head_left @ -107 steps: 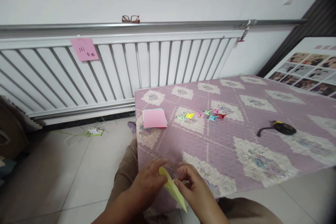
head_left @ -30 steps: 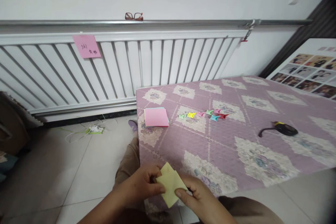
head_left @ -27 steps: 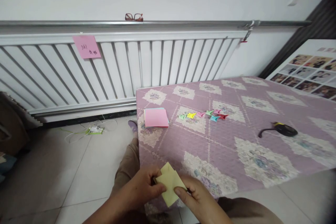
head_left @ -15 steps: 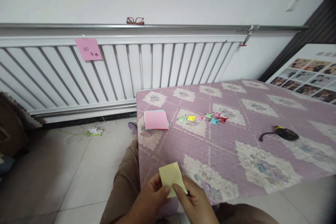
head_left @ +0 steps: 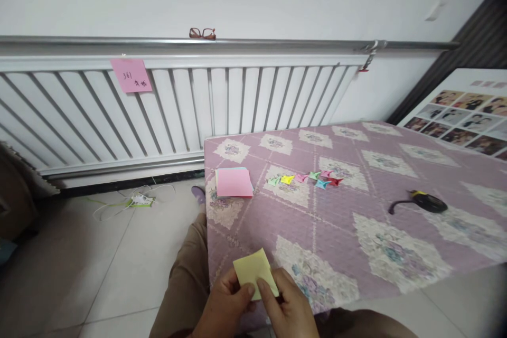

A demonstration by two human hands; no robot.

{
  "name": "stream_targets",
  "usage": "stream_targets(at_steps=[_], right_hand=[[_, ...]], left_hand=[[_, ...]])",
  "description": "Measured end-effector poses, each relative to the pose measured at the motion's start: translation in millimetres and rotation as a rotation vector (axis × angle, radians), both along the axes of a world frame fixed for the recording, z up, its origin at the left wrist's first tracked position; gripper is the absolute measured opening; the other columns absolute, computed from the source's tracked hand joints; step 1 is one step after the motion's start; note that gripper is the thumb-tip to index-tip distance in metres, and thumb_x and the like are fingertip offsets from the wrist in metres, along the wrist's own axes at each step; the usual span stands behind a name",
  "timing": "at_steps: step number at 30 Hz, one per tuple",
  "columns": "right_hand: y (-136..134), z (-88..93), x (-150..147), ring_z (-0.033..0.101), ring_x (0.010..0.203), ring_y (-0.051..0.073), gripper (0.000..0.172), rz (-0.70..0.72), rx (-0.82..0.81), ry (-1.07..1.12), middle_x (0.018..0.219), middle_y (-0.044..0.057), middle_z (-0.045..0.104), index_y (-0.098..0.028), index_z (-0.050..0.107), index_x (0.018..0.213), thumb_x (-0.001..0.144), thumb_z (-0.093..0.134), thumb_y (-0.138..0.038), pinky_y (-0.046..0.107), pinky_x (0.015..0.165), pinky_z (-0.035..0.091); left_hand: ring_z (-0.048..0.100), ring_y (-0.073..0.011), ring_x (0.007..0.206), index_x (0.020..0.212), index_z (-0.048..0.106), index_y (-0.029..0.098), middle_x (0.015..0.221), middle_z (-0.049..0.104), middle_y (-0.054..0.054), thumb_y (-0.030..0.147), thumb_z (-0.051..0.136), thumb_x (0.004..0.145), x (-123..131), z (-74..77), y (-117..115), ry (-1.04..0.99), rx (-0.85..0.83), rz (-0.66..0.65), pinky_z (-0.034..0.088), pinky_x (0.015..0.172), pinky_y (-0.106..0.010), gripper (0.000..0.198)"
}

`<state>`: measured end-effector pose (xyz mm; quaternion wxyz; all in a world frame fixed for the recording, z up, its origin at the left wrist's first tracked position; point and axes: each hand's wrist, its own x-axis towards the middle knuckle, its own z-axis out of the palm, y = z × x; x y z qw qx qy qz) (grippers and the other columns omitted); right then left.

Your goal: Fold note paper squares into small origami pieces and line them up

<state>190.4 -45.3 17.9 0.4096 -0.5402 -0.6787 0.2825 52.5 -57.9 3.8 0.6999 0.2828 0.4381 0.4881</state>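
There's the counter (head_left: 277, 216) stretching away to your right, floral cloth and all, and you're working over its near left corner. In come your hands: left hand (head_left: 227, 303) and right hand (head_left: 292, 303), almost meeting, thumbs pressed on the front, fingers curled behind and mostly hidden. Far left sits the paper stack (head_left: 233, 182), pink on top. And between your thumbs, the yellow square (head_left: 250, 268), tilted slightly! It should be feather-light, bendy yet crisp, quick to crease or tear; pinch its near edge and near corners, pressing lightly. A second ago it showed two offset layers, one corner poking out beyond the other; now it's one neat square! Smallest of all, the little folded papers (head_left: 287, 179), farther off, centre, lying just as they did.
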Motion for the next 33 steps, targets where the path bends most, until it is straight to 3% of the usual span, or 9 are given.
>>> stream_targets(at_steps=[15, 19, 23, 28, 33], right_hand=[[-1, 1.0, -2, 0.051, 0.059, 0.015, 0.041, -0.124, -0.228, 0.179, 0.060, -0.002, 0.054, -0.023, 0.051, 0.065, 0.079, 0.053, -0.061, 0.024, 0.054, 0.042], [1, -4.4, -4, 0.052, 0.057, 0.016, 0.038, -0.158, -0.254, 0.331, 0.060, -0.004, 0.052, -0.023, 0.053, 0.089, 0.075, 0.058, -0.058, 0.026, 0.056, 0.044], [5, -3.9, -6, 0.058, 0.062, 0.018, 0.058, -0.089, -0.356, 0.560, 0.066, -0.002, 0.059, -0.022, 0.049, 0.117, 0.072, 0.064, -0.055, 0.028, 0.059, 0.046], [9, 6.4, -5, 0.061, 0.066, 0.019, 0.055, -0.053, -0.506, 0.703, 0.075, 0.001, 0.064, -0.022, 0.059, 0.106, 0.065, 0.071, -0.057, 0.030, 0.059, 0.047], [10, 14.8, -4, 0.059, 0.059, 0.017, 0.061, -0.086, -0.516, 0.746, 0.070, -0.001, 0.062, -0.023, 0.056, 0.110, 0.061, 0.076, -0.054, 0.026, 0.053, 0.045]], left_hand=[[0.054, -0.0158, 0.072, 0.104, 0.065, 0.015, 0.087, 0.065, -0.008, 0.049, 0.073, 0.067, -1, 0.0, 1, 0.121, 0.101, -0.029, 0.042, 0.060, -0.024, 0.051], [0.053, -0.0148, 0.069, 0.105, 0.066, 0.015, 0.084, 0.065, -0.006, 0.046, 0.071, 0.071, -4, -0.8, 3, 0.156, 0.110, -0.049, 0.041, 0.058, -0.023, 0.047], [0.054, -0.0151, 0.070, 0.108, 0.066, 0.016, 0.085, 0.066, -0.006, 0.042, 0.070, 0.073, -5, 2.4, 2, 0.210, 0.130, -0.083, 0.042, 0.059, -0.023, 0.043], [0.054, -0.0143, 0.070, 0.109, 0.066, 0.016, 0.086, 0.066, -0.006, 0.036, 0.070, 0.073, -4, 5.4, -2, 0.222, 0.125, -0.114, 0.041, 0.060, -0.023, 0.041], [0.054, -0.0155, 0.071, 0.107, 0.067, 0.016, 0.086, 0.066, -0.006, 0.037, 0.070, 0.072, -5, -1.2, -1, 0.221, 0.128, -0.136, 0.040, 0.059, -0.023, 0.041]])
